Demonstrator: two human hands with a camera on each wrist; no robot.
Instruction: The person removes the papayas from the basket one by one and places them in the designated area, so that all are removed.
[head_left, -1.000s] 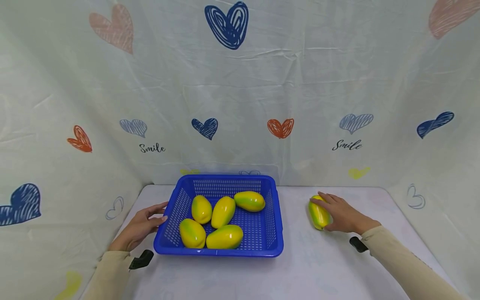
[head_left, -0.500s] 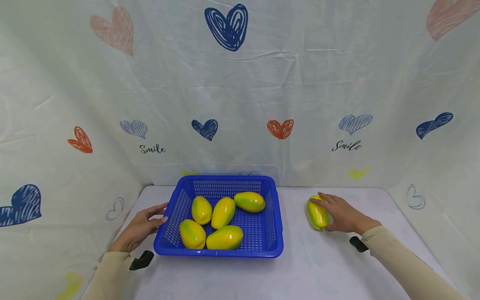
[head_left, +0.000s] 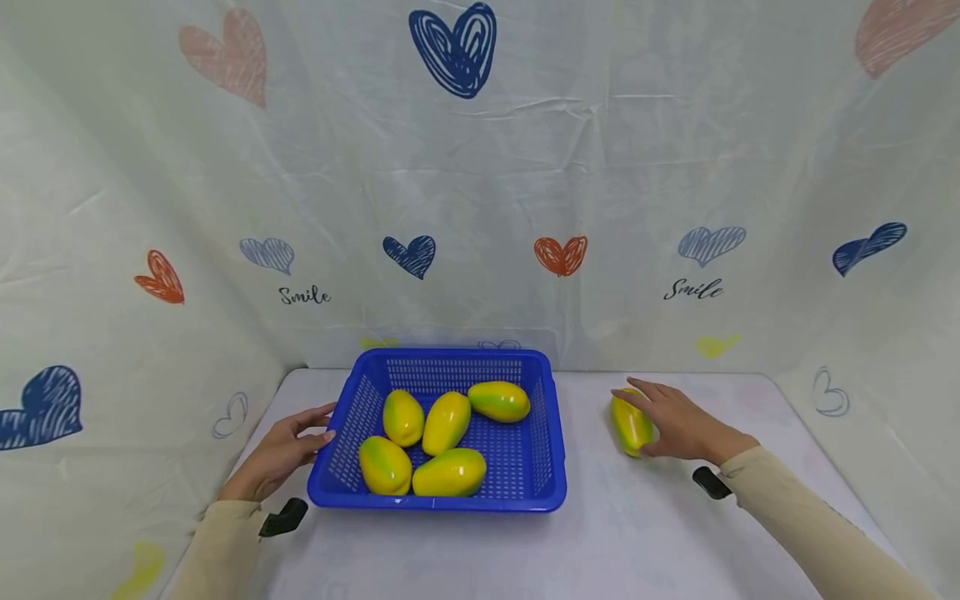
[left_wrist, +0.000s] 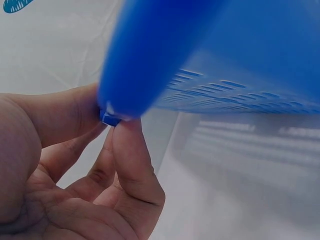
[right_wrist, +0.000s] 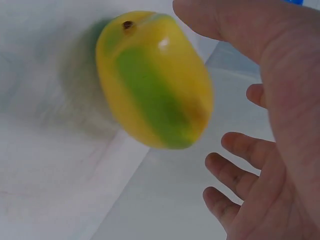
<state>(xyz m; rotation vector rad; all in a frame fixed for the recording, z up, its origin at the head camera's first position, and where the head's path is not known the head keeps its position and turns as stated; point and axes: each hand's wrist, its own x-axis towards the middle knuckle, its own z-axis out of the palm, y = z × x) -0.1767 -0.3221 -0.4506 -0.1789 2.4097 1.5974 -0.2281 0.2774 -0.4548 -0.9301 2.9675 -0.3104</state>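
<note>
My left hand pinches the left rim of a blue plastic basket. In the left wrist view, the thumb and fingertips meet at the lower edge of that rim. Several glossy yellow-green mangoes, among them one at the upper right, lie inside the basket. A single mango lies on the table to the right of it. Over this mango hovers my right hand, its fingers spread. The right wrist view shows a gap between the fingers and the mango.
The white table carries the basket and the loose mango. Behind and on both sides hangs a pale curtain printed with hearts. A dark wrist camera sits below the right wrist, another by the left.
The loose mango has shifted slightly left and rolled, with less green showing in the head view. My right hand has moved a little left and its fingers are lifted off it. The left hand stays put.
</note>
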